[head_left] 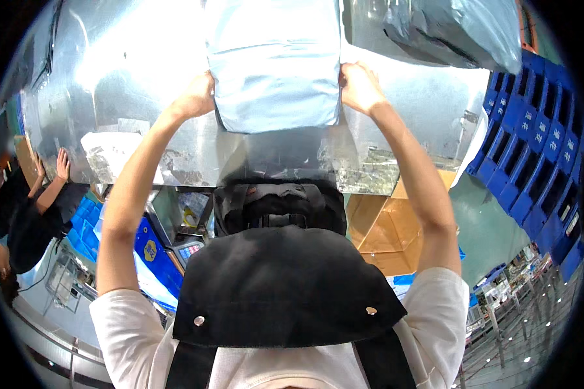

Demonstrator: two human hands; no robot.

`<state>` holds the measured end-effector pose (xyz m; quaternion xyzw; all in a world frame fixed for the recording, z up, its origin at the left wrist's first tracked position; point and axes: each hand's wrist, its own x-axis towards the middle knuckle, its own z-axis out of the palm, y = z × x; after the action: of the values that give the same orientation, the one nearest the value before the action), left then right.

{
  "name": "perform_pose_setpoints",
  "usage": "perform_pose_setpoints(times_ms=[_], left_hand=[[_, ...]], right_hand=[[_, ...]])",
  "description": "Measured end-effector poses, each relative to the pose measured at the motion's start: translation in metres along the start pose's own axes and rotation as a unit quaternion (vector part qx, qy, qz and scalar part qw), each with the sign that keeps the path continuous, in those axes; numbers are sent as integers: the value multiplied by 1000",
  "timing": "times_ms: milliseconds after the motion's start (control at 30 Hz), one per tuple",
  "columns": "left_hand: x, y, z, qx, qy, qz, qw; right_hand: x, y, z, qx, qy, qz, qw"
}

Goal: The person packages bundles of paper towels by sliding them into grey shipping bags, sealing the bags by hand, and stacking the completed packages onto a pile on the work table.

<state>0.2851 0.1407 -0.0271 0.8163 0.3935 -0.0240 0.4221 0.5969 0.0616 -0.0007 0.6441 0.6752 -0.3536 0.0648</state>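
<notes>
A pale blue plastic-wrapped package [276,78] lies on the metal tabletop in front of me, its far end cut off by the upper rim of the view. My left hand [197,96] is closed against its left side, the fingertips partly hidden by the package's edge. On the opposite side, my right hand [362,87] grips the right edge with curled fingers. Beyond my right hand, at the upper right, sits a grey-blue plastic bag [461,29] with a crumpled surface.
The shiny metal table [136,58] carries a torn white paper patch [113,152]. Blue plastic crates [538,136] are stacked at right. An open cardboard box [386,236] stands below the table's near edge. Another person's hand [62,165] rests at the table's left end.
</notes>
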Motion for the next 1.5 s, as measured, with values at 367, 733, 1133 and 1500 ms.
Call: perform_pose_setpoints(times_ms=[367,733,1133,1500], left_hand=[[7,76,-27,-603,259,-287,698],[52,272,-72,-575,364,21,732],[210,333,-28,-386,445,-57,806],[-342,-9,29,-151,820,-337,437]], right_hand=[[34,-35,-10,712,104,81,690],[-150,38,-187,602,262,-55,752],[-76,196,-238,698,346,-33,626],[-136,154,78,652,389,360,543]])
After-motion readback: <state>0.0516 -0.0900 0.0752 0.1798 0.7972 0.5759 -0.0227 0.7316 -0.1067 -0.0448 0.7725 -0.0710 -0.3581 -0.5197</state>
